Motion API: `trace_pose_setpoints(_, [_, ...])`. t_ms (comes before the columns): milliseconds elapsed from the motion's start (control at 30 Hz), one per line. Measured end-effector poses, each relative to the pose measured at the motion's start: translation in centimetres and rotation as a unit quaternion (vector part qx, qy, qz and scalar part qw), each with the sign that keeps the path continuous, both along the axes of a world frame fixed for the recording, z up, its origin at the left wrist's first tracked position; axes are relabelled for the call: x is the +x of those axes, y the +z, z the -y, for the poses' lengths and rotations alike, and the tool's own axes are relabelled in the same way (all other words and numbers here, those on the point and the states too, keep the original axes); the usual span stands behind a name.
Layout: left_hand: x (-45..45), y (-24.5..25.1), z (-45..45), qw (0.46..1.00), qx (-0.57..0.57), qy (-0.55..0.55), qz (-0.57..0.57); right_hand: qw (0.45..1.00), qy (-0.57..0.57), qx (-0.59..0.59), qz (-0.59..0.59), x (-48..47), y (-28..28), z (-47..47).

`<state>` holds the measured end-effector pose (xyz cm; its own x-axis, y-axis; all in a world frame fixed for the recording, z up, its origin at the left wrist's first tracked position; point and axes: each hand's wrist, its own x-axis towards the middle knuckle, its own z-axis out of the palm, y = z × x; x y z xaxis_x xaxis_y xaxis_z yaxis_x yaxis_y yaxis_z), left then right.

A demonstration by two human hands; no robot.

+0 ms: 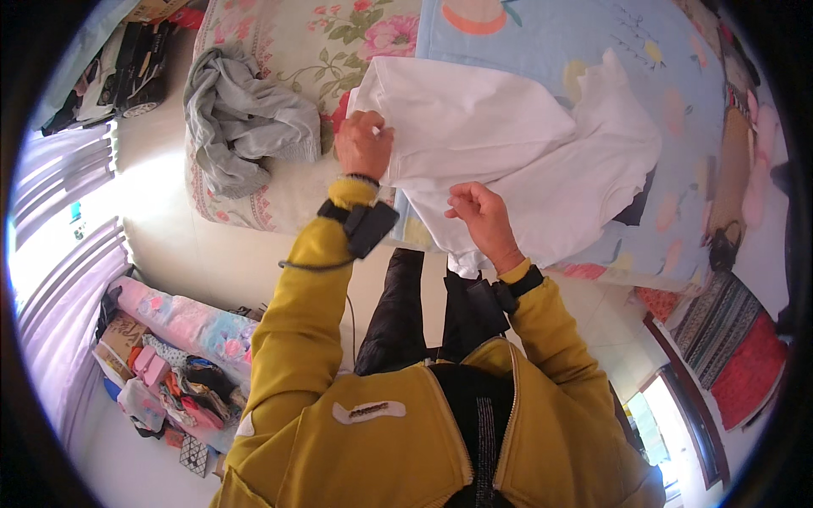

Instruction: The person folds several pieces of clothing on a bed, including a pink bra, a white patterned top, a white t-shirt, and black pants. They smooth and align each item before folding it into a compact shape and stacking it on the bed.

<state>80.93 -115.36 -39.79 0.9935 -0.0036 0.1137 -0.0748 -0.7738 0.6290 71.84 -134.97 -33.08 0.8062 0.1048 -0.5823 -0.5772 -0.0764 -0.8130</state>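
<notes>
A white cloth garment (483, 120) lies spread and wrinkled before me, one part folded over another. At its left end, my left hand (364, 145) has its fingers curled on the edge of the fabric. My right hand (486, 219) is over the lower part, near its front edge, with fingers loosely bent and nothing visible in them. Whether that hand touches the fabric cannot be made out. Left of the white garment, a crumpled grey garment (244, 124) rests on the bed, apart from both hands.
Under the garments is a bed with a floral cover (298, 32) and a blue printed cover (673, 127). A dark flat object (637, 204) shows beside the white garment. Lower left, assorted clothes (197, 394) are heaped by a curtain (82, 267). A patterned textile (724, 336) lies right.
</notes>
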Motion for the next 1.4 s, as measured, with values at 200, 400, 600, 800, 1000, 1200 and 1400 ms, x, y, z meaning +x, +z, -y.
trace_pose_setpoints(200, [-7.6, 9.8, 4.9, 0.958, -0.213, -0.15, -0.117, 0.981, -0.107, 0.157, -0.045, 0.8, 4.4, -1.2])
trace_pose_setpoints(400, [-11.2, 13.8, 7.9, 0.928, -0.288, -0.202, -0.125, 0.992, -0.077, 0.057, -0.083, -1.5, 7.3, 3.2])
trace_pose_setpoints(600, [-12.5, 16.4, 9.9, 0.857, -0.346, -0.29, -0.249, 0.978, -0.198, 0.055, -0.027, -5.5, 10.1, 7.2])
trace_pose_setpoints(800, [-10.8, 17.0, 11.7, 0.757, -0.445, -0.186, -0.441, 0.978, -0.152, 0.112, 0.093, -6.7, 15.1, 10.6])
trace_pose_setpoints(1000, [-9.7, 12.5, 14.9, 0.838, -0.21, -0.483, -0.142, 0.975, -0.041, -0.022, 0.217, -8.0, 17.8, 10.7])
trace_pose_setpoints(1200, [-9.4, 10.1, 18.9, 0.843, -0.175, -0.485, -0.152, 0.909, -0.082, -0.3, 0.278, -10.3, 17.5, 12.5])
trace_pose_setpoints(1400, [-8.0, 10.4, 21.5, 0.81, -0.159, -0.53, -0.195, 0.958, -0.154, -0.099, 0.22, -10.5, 18.9, 15.1])
